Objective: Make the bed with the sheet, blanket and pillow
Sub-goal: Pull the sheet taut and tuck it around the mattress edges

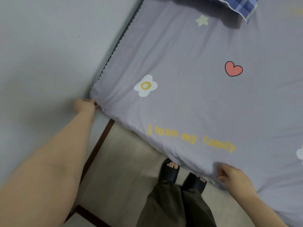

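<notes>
Pale grey wall point(41, 46) stands left of the left hand point(84, 104); that hand, at the end of a stretched arm, curls its fingers on the near corner of the lilac-grey printed fabric sheet point(188, 99), gripping it where the striped piped mattress edge point(114, 45) meets the wall; below that hand a dark brown wooden bar point(98, 145) runs along the beige floor point(118, 169); between the hands stand two feet in black open-toed slippers point(168, 171); beyond both hands the sheet covers the mattress top, flat with faint creases; the right hand point(232, 177), well apart from the left, pinches the sheet's hanging near edge; far beyond it a blue-and-white checked cloth point(237, 7) lies on the sheet.
</notes>
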Tool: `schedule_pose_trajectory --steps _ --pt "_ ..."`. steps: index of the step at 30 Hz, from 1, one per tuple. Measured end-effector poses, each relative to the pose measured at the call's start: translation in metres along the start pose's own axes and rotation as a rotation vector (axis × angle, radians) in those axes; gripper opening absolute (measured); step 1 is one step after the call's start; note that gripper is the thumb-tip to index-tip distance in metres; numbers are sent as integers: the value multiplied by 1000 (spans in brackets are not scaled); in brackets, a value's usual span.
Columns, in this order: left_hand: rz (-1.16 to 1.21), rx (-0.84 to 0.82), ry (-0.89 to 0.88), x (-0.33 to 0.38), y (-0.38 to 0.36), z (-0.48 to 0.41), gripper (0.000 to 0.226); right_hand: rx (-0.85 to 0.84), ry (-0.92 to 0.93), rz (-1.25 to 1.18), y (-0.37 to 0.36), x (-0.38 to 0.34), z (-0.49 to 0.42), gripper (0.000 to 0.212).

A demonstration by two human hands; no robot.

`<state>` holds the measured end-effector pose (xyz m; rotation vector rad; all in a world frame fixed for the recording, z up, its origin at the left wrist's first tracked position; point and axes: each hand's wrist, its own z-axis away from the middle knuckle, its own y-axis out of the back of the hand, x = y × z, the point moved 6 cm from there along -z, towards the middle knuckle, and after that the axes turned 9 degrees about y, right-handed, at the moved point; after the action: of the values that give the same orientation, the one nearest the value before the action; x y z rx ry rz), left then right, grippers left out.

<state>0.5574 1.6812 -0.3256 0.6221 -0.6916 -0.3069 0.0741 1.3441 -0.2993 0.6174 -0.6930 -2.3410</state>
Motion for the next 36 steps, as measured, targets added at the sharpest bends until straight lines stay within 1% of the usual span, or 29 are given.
schedule_pose_trajectory --steps 1,3,5,7,9,10,14,15,17,19,20,21,22,23,24,25,26,27,29,30,31,32,33,34,35,36 --pt "-36 24 -1 4 2 -2 26 6 0 2 -1 0 1 27" --pt "-41 51 45 8 4 -9 18 14 -8 10 -2 0 2 32" --pt "59 59 124 5 6 -12 26 10 -18 24 -3 0 2 36" --pt "149 -12 142 2 -1 -10 25 -8 -39 20 -1 -1 0 33" --pt "148 -86 140 -3 -10 -7 37 -29 -63 0 0 -3 -1 29" --pt "151 -103 138 -5 -13 -8 39 -37 -72 -3 0 -4 -2 29" --pt "88 38 60 4 0 -19 39 -37 -112 -28 2 -5 -8 30" --pt "125 36 49 7 2 -17 38 -43 -118 -46 2 -5 -9 27" --pt "336 9 50 11 -1 -8 35 -46 -119 -80 3 -4 -12 20" --pt "544 76 4 17 -2 13 29 -27 -121 -101 1 -2 -13 15" --pt "630 97 -44 20 -4 25 22 -17 -123 -100 0 0 -13 13" --pt "643 100 -100 20 -9 36 8 -10 -129 -95 -2 1 -13 12" --pt "540 96 -155 18 -16 51 15 2 -132 -88 -3 3 -12 11" --pt "316 93 -246 15 -26 73 40 20 -123 -78 -4 4 -12 10" --pt "48 95 -383 10 -39 98 57 43 -98 -66 -5 4 -11 11" --pt "-202 99 -518 0 -56 129 64 61 -62 -54 -6 5 -10 11" --pt "-389 55 -655 -14 -76 164 65 75 -22 -48 -8 5 -9 12" --pt "-530 -39 -791 -32 -98 204 62 86 16 -61 -11 6 -7 13" --pt "-759 -298 -1021 -80 -141 280 58 143 118 -163 -12 11 1 15" --pt "-867 -400 -1135 -105 -156 316 57 177 187 -219 -12 15 8 20" --pt "-965 -475 -1269 -132 -169 350 57 206 263 -237 -12 24 17 34" --pt "-1051 -519 -1391 -159 -179 380 57 246 330 -193 -13 37 29 52" --pt "-1121 -542 -1456 -182 -187 403 57 315 351 -102 -12 56 42 68" --pt "-1177 -546 -1459 -202 -193 419 59 388 324 -25 -13 81 55 78" --pt "-1219 -532 -1395 -219 -200 428 61 430 255 7 -14 111 70 83" --pt "-1245 -490 -1283 -232 -207 434 63 433 164 15 -18 145 84 85"
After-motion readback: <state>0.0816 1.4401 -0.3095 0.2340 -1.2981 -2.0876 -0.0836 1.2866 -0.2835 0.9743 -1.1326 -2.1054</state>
